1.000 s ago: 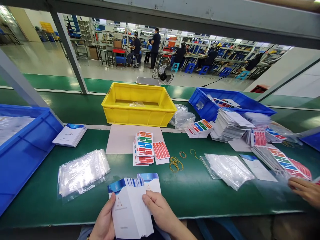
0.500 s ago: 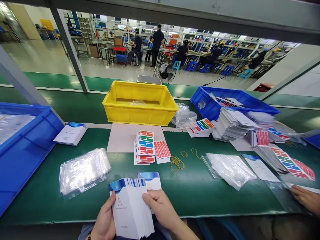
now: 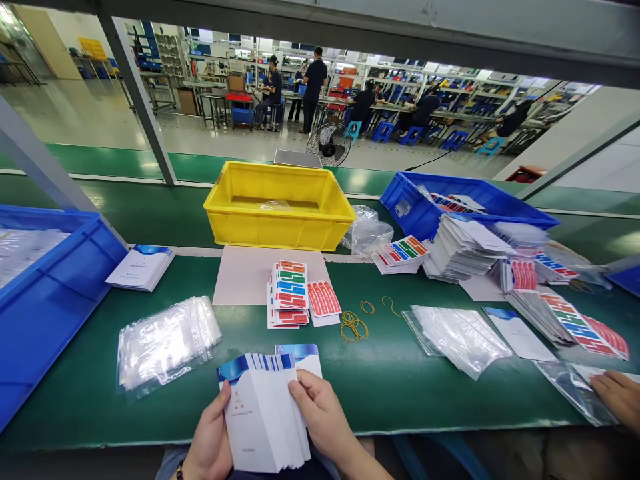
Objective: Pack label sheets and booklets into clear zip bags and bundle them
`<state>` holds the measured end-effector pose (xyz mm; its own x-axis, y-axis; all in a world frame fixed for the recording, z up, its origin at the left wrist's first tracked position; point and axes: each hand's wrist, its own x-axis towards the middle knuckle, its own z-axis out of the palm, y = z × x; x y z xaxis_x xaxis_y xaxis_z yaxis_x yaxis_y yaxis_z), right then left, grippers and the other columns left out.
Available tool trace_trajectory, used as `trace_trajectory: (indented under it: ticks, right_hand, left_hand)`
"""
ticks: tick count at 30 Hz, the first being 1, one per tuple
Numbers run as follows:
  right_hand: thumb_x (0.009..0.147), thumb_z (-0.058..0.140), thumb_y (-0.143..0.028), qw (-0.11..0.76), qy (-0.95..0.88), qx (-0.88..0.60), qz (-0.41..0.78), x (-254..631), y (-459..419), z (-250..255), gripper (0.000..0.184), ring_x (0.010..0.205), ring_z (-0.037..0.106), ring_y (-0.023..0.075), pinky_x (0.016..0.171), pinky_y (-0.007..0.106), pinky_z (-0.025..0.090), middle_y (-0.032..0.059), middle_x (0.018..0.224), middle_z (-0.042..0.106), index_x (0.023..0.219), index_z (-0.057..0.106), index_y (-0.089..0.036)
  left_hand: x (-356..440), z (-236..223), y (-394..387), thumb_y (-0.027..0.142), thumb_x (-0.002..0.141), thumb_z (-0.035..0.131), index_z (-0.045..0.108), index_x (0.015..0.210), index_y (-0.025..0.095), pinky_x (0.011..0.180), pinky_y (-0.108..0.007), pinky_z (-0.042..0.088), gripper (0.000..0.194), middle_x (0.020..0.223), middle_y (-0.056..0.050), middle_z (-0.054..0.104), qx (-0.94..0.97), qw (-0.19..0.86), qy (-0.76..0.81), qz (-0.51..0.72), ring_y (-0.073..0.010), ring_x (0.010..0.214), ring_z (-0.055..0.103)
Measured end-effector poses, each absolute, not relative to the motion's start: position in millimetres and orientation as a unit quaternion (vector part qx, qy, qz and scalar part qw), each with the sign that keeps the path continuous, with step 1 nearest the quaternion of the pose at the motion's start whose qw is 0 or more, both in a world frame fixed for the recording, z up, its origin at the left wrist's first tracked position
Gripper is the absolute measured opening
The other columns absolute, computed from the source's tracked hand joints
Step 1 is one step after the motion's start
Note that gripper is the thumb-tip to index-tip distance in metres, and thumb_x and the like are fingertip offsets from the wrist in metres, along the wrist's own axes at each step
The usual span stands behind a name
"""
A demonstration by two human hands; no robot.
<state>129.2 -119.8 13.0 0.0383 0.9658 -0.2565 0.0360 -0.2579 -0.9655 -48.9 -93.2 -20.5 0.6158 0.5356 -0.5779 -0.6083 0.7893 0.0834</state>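
Observation:
A fanned stack of white booklets with blue tops (image 3: 265, 420) is held between my two hands over the table's front edge. My left hand (image 3: 213, 427) grips its left side, thumb on the front cover. At the right edge, my right hand (image 3: 323, 410) pinches the fanned sheets between thumb and fingers. Just behind the stack lies another blue-topped booklet (image 3: 309, 357), partly covered. Farther back are colourful sticker sheets (image 3: 291, 287), red sticker sheets (image 3: 325, 299) and several rubber bands (image 3: 354, 328). Clear plastic bags (image 3: 170, 343) lie to the left.
A yellow bin (image 3: 280, 227) stands at the back, blue bins (image 3: 45, 300) at left and back right. Another person's hand (image 3: 617, 393) touches a plastic bag (image 3: 575, 390) at far right. Paper stacks (image 3: 463, 250) and more bags (image 3: 460, 337) lie on the right.
My right hand has shifted slightly right and up along the booklets' edge. The other person's hand and the bag at far right have moved a little.

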Motion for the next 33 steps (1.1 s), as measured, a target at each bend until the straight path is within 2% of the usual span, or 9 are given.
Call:
trace_trajectory:
  ticks: [8, 13, 16, 18, 20, 24, 26, 29, 33]
  right_hand:
    - [0.081, 0.043, -0.055, 0.439, -0.438, -0.604, 0.501, 134, -123, 16, 0.042, 0.055, 0.030, 0.0108, 0.050, 0.023, 0.027, -0.0046, 0.058, 0.033, 0.059, 0.040, -0.019]
    - [0.081, 0.046, -0.052, 0.461, -0.413, -0.607, 0.498, 146, -122, 14, 0.038, 0.053, 0.042, 0.0122, 0.051, 0.023, 0.035, -0.0021, 0.058, 0.047, 0.071, 0.054, -0.016]
    - [0.079, 0.053, -0.047, 0.476, -0.398, -0.656, 0.429, 163, -120, 6, 0.040, 0.077, 0.057, 0.0210, 0.071, 0.032, 0.045, 0.0073, 0.086, 0.063, 0.104, 0.055, -0.016]
    - [0.075, 0.057, -0.044, 0.474, -0.408, -0.707, 0.330, 172, -119, 2, 0.051, 0.103, 0.051, 0.0263, 0.089, 0.039, 0.039, 0.0122, 0.114, 0.056, 0.118, 0.049, -0.017]
    - [0.076, 0.055, -0.044, 0.464, -0.435, -0.712, 0.298, 173, -119, 2, 0.049, 0.113, 0.044, 0.0269, 0.096, 0.041, 0.032, 0.0125, 0.124, 0.049, 0.118, 0.050, -0.018]
    - [0.087, 0.038, -0.046, 0.415, -0.494, -0.584, 0.492, 152, -121, 10, 0.036, 0.082, 0.053, 0.0196, 0.077, 0.031, 0.041, 0.0066, 0.087, 0.059, 0.088, 0.059, -0.017]
    - [0.087, 0.034, -0.050, 0.387, -0.497, -0.538, 0.561, 139, -122, 14, 0.042, 0.062, 0.045, 0.0143, 0.061, 0.026, 0.037, 0.0004, 0.065, 0.049, 0.068, 0.052, -0.017]
    - [0.084, 0.036, -0.055, 0.372, -0.495, -0.546, 0.564, 128, -122, 16, 0.045, 0.054, 0.029, 0.0103, 0.051, 0.023, 0.026, -0.0045, 0.057, 0.032, 0.056, 0.035, -0.019]
    - [0.082, 0.038, -0.056, 0.365, -0.502, -0.569, 0.539, 128, -120, 15, 0.047, 0.053, 0.023, 0.0094, 0.048, 0.023, 0.020, -0.0056, 0.055, 0.024, 0.053, 0.025, -0.021]
  left_hand:
    - [-50, -17, -92, 0.035, 0.084, 0.050, 0.071, 0.095, 0.015, 0.097, -0.042, 0.038, 0.031, 0.087, -0.010, 0.074, -0.048, 0.879, 0.342, 0.329, -0.0299, 0.096, 0.064]
    - [-53, -22, -92, 0.033, 0.083, 0.052, 0.071, 0.091, 0.013, 0.093, -0.041, 0.042, 0.029, 0.087, -0.010, 0.074, -0.037, 0.863, 0.374, 0.338, -0.0289, 0.088, 0.067]
    - [-56, -24, -92, 0.030, 0.083, 0.053, 0.072, 0.087, 0.014, 0.091, -0.041, 0.044, 0.025, 0.084, -0.009, 0.075, -0.034, 0.853, 0.383, 0.353, -0.0270, 0.082, 0.069]
    - [-56, -23, -92, 0.030, 0.082, 0.054, 0.072, 0.087, 0.013, 0.090, -0.041, 0.045, 0.025, 0.084, -0.009, 0.075, -0.034, 0.849, 0.393, 0.351, -0.0271, 0.081, 0.069]
    - [-55, -20, -92, 0.030, 0.082, 0.055, 0.072, 0.088, 0.013, 0.090, -0.042, 0.045, 0.025, 0.085, -0.010, 0.075, -0.035, 0.849, 0.401, 0.343, -0.0279, 0.082, 0.069]
    - [-49, -12, -91, 0.030, 0.081, 0.056, 0.072, 0.082, 0.011, 0.091, -0.042, 0.044, 0.025, 0.079, -0.010, 0.075, -0.042, 0.850, 0.401, 0.338, -0.0281, 0.083, 0.068]
    - [-45, -7, -90, 0.030, 0.082, 0.054, 0.072, 0.081, 0.011, 0.092, -0.042, 0.043, 0.026, 0.076, -0.010, 0.075, -0.056, 0.852, 0.396, 0.337, -0.0286, 0.086, 0.068]
    - [-43, -3, -90, 0.031, 0.082, 0.053, 0.071, 0.083, 0.011, 0.093, -0.044, 0.042, 0.028, 0.075, -0.010, 0.075, -0.068, 0.853, 0.393, 0.336, -0.0294, 0.089, 0.067]
    - [-45, -4, -90, 0.031, 0.081, 0.055, 0.070, 0.089, 0.011, 0.093, -0.044, 0.042, 0.026, 0.077, -0.010, 0.075, -0.057, 0.848, 0.397, 0.347, -0.0295, 0.089, 0.066]
